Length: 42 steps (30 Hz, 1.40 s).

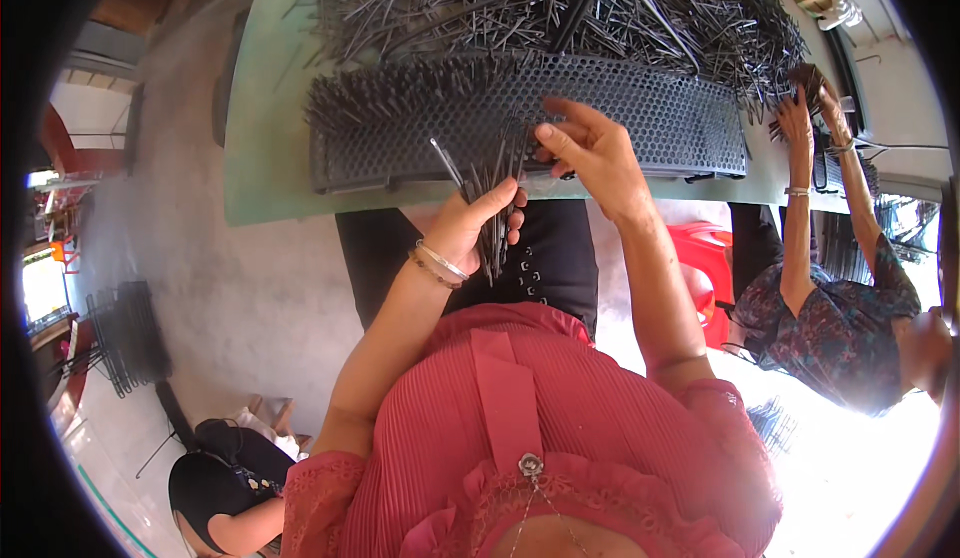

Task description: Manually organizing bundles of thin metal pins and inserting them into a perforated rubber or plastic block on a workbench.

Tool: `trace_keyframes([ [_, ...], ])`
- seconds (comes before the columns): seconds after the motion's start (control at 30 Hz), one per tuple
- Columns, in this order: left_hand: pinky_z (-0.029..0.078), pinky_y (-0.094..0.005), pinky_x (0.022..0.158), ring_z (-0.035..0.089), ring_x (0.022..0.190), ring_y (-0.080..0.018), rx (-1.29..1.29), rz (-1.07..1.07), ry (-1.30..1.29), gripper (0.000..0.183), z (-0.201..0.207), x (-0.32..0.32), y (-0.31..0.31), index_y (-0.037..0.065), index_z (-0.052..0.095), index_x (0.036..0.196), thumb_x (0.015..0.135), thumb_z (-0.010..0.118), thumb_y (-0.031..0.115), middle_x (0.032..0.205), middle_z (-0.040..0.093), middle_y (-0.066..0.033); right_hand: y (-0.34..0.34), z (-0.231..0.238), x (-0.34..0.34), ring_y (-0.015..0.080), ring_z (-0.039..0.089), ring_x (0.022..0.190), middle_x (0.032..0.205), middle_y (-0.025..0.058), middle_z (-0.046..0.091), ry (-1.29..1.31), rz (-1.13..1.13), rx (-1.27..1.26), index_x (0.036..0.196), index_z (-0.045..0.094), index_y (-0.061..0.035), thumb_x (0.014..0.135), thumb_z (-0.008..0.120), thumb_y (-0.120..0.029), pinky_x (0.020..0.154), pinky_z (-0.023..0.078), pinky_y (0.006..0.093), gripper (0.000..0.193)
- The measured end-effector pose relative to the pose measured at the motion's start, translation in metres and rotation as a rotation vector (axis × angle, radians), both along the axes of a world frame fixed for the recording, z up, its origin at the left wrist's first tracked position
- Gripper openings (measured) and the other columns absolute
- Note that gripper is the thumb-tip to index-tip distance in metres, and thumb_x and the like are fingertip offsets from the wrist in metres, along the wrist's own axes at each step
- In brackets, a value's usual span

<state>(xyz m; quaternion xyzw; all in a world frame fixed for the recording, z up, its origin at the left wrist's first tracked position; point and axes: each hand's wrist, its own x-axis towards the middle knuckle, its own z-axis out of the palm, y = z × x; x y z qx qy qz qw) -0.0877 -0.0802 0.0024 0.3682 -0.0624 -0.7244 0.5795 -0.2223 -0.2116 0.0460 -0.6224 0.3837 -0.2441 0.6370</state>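
Note:
My left hand [468, 220] is closed around a bundle of thin dark rods [493, 233], just in front of the table edge. One shinier rod [446, 161] sticks out beside that hand, tilted to the left. Above the near side of a dark perforated rack [660, 123], my right hand [602, 161] has its index finger and thumb apart; its other fingers curl under and are partly hidden. Many rods [395, 93] stand upright in the holes on the rack's left part. The holes to the right of them show bare.
A large heap of loose rods [450, 8] covers the back of the green tabletop [262, 148]. At right, a co-worker's hands [797, 123] handle a bunch of rods. A red stool [700, 258] stands below the table. Another person [225, 478] is at lower left.

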Motion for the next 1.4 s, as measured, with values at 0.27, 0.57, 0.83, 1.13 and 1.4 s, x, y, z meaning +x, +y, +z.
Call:
trace_keyframes([
  [0.27, 0.047, -0.0248, 0.057, 0.057, 0.068, -0.0119, -0.023, -0.074, -0.074, 0.023, 0.012, -0.003, -0.002, 0.006, 0.06, 0.098, 0.087, 0.064, 0.026, 0.084, 0.06, -0.0032, 0.004, 0.0, -0.004, 0.0104, 0.061, 0.076, 0.089, 0.0084, 0.067, 0.025, 0.055, 0.118, 0.107, 0.06, 0.005, 0.085, 0.067, -0.017, 0.058, 0.046, 0.0218, 0.031],
  [0.57, 0.047, -0.0245, 0.055, 0.056, 0.069, -0.0111, 0.026, -0.069, -0.061, 0.03, 0.011, 0.0, 0.0, 0.009, 0.058, 0.103, 0.086, 0.065, 0.033, 0.084, 0.059, -0.0023, -0.024, 0.025, 0.014, 0.0115, 0.064, 0.077, 0.088, 0.0088, 0.068, -0.105, -0.112, -0.331, 0.11, 0.058, 0.0042, 0.088, 0.061, -0.009, 0.064, 0.049, 0.0212, 0.026],
  [0.83, 0.048, -0.0262, 0.052, 0.056, 0.062, -0.0121, 0.149, -0.028, 0.17, 0.039, 0.015, 0.0, -0.009, 0.007, 0.058, 0.108, 0.091, 0.054, 0.041, 0.079, 0.06, -0.0029, -0.063, -0.003, 0.061, 0.0159, 0.066, 0.074, 0.083, 0.0122, 0.068, -0.137, -0.25, -0.711, 0.106, 0.064, -0.0059, 0.081, 0.068, -0.011, 0.067, 0.051, 0.0272, 0.025],
  [1.13, 0.048, -0.0244, 0.055, 0.058, 0.071, -0.0113, 0.08, -0.063, -0.034, 0.032, 0.013, 0.0, -0.001, 0.007, 0.057, 0.112, 0.086, 0.065, 0.023, 0.087, 0.061, -0.0021, -0.054, -0.006, 0.068, 0.0218, 0.066, 0.07, 0.082, 0.0114, 0.067, -0.112, -0.169, -0.985, 0.102, 0.064, -0.005, 0.081, 0.068, -0.01, 0.06, 0.052, 0.0308, 0.022],
  [1.4, 0.049, -0.0261, 0.061, 0.061, 0.077, -0.0149, 0.089, -0.077, 0.03, 0.025, 0.013, 0.001, -0.003, 0.004, 0.061, 0.103, 0.084, 0.067, 0.021, 0.086, 0.063, -0.0062, -0.064, -0.01, 0.067, 0.0248, 0.062, 0.078, 0.087, 0.0088, 0.066, 0.013, -0.039, -1.312, 0.092, 0.067, -0.003, 0.077, 0.069, -0.008, 0.07, 0.05, 0.0346, 0.016],
])
